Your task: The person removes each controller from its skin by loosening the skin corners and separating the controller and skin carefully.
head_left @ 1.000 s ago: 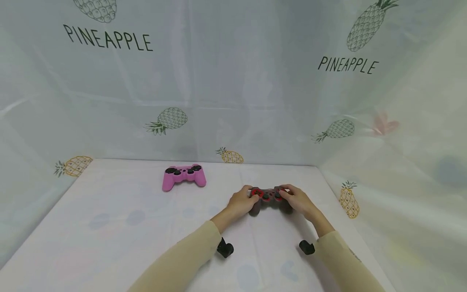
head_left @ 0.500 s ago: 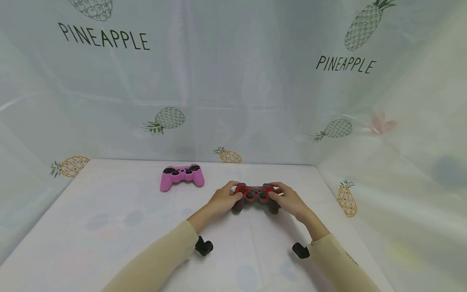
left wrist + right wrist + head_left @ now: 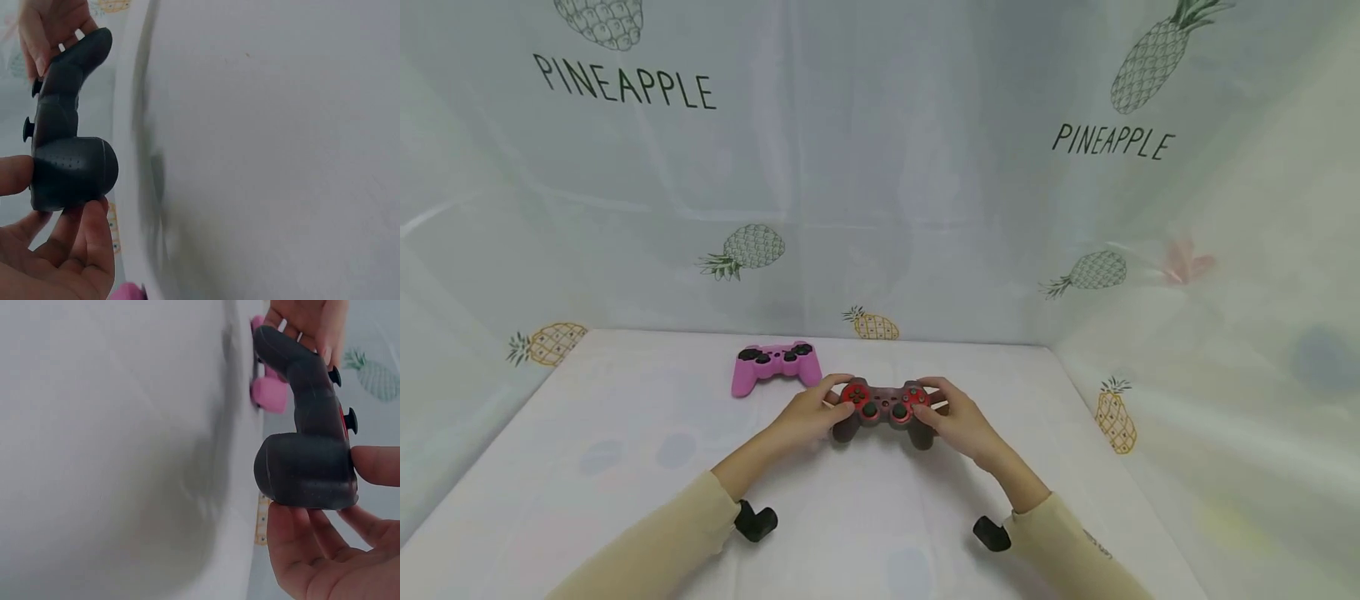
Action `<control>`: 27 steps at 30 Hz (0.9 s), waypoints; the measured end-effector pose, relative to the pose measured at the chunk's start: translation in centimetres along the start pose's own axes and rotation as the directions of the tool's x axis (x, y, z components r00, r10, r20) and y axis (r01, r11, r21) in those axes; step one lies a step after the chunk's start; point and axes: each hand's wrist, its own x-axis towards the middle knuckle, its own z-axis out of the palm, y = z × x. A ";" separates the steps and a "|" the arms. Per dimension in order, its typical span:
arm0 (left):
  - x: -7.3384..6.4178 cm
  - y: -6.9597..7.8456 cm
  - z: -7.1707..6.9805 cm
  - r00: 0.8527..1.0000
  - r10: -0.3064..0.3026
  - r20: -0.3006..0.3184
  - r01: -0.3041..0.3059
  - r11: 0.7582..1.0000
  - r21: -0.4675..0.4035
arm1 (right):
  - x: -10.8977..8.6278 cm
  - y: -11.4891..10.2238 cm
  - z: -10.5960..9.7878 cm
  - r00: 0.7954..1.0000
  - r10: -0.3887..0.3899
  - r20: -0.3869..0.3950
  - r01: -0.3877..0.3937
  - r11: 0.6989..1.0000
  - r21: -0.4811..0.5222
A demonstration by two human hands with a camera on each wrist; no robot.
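Observation:
A dark game controller with red button rings is held between both hands in the head view. The left hand grips its left end, thumb on the front face and fingers behind. At the other end the right hand grips it the same way. Both wrist views show the controller edge-on and raised off the table, its two thumbsticks sticking out. A pink game controller with black buttons lies at the back of the table, just beyond the left hand's fingers.
A white cloth covers the table. Behind and at the sides hangs a pale curtain printed with pineapples. A black wrist camera juts from the left sleeve, another black camera from the right sleeve.
Both hands have carried the dark controller to the left, from the right part of the table toward the middle and nearer the pink one. The pink controller stays in place.

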 end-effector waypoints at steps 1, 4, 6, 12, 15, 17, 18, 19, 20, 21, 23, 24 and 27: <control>-0.4 -0.3 -0.4 1.000 0.004 0.001 -0.004 1.000 -0.003 | -0.1 -0.1 0.4 1.000 -0.007 -0.002 0.007 1.000 0.000; -1.6 -1.1 -1.3 1.000 0.011 0.003 -0.011 1.000 -0.018 | -0.4 -0.5 1.7 0.999 -0.031 -0.005 0.031 0.999 -0.011; -2.2 -1.5 -1.8 1.000 0.018 0.003 -0.018 1.000 -0.016 | -0.4 -0.6 2.4 0.999 -0.052 0.004 0.052 0.998 -0.019; -3.6 -2.3 -3.2 0.999 0.052 0.000 -0.052 0.998 0.027 | -0.4 -1.2 3.7 0.993 -0.110 0.044 0.111 0.993 -0.028; -4.2 -2.6 -3.7 0.997 0.072 -0.005 -0.072 0.997 0.039 | -0.3 -1.6 4.1 0.988 -0.147 0.055 0.150 0.987 -0.051; -4.5 -2.7 -4.0 0.996 0.094 -0.003 -0.094 0.995 0.040 | -0.4 -1.9 4.3 0.983 -0.171 0.061 0.174 0.983 -0.061; -4.7 -2.7 -4.1 0.994 0.109 -0.005 -0.108 0.993 0.045 | -0.4 -2.0 4.3 0.981 -0.181 0.064 0.186 0.980 -0.068; -4.8 -2.7 -4.2 0.993 0.120 -0.009 -0.119 0.991 0.052 | -0.4 -2.0 4.4 0.979 -0.191 0.066 0.196 0.978 -0.072; -5.0 -2.7 -4.3 0.991 0.137 -0.011 -0.136 0.989 0.056 | -0.5 -2.1 4.4 0.978 -0.197 0.069 0.202 0.977 -0.070; -5.1 -2.7 -4.3 0.988 0.152 -0.011 -0.151 0.987 0.060 | -0.6 -2.2 4.4 0.976 -0.207 0.071 0.211 0.975 -0.066; -5.3 -2.7 -4.4 0.985 0.174 -0.016 -0.172 0.982 0.071 | -0.6 -2.2 4.5 0.971 -0.227 0.073 0.232 0.971 -0.061; -5.4 -2.8 -4.4 0.983 0.181 -0.018 -0.179 0.981 0.078 | -0.6 -2.3 4.6 0.969 -0.237 0.075 0.241 0.969 -0.059; -5.5 -3.0 -4.4 0.981 0.192 -0.017 -0.189 0.977 0.094 | -0.6 -2.1 4.8 0.960 -0.269 0.081 0.274 0.960 -0.057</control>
